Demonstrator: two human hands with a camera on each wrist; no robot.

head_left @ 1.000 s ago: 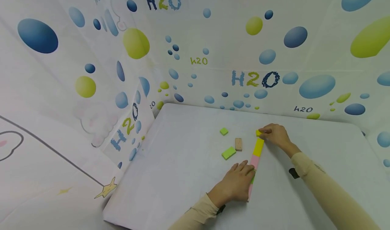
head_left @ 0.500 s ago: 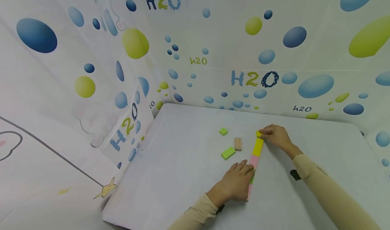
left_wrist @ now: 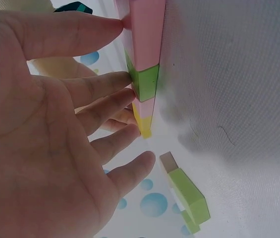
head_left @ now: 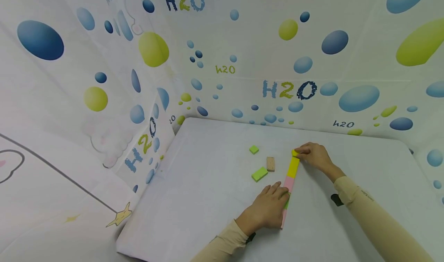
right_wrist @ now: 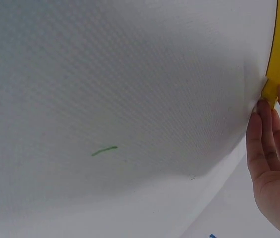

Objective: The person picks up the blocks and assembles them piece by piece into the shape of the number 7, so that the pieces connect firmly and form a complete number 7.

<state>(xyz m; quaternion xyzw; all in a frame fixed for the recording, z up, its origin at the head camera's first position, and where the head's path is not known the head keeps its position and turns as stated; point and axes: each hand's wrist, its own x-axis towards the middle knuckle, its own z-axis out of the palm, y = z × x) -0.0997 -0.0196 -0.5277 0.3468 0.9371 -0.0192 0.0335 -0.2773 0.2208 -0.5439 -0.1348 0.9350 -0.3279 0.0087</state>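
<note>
A straight row of blocks runs away from the person on the table. From near to far it has a pink block, a green block, another pink block and a yellow block. My left hand lies along the row's left side, its straight fingers touching the near pink and green blocks and partly hiding them in the head view. At the far end, my right hand pinches a small yellow block between thumb and fingers, right at the end of the yellow block.
Left of the row lie a small green block, a wooden block and a larger light green block. The white table meets a patterned wall covering at the back and left.
My right hand has brought the small yellow block slightly nearer, up against the far end of the row. My left hand has stayed in place.
</note>
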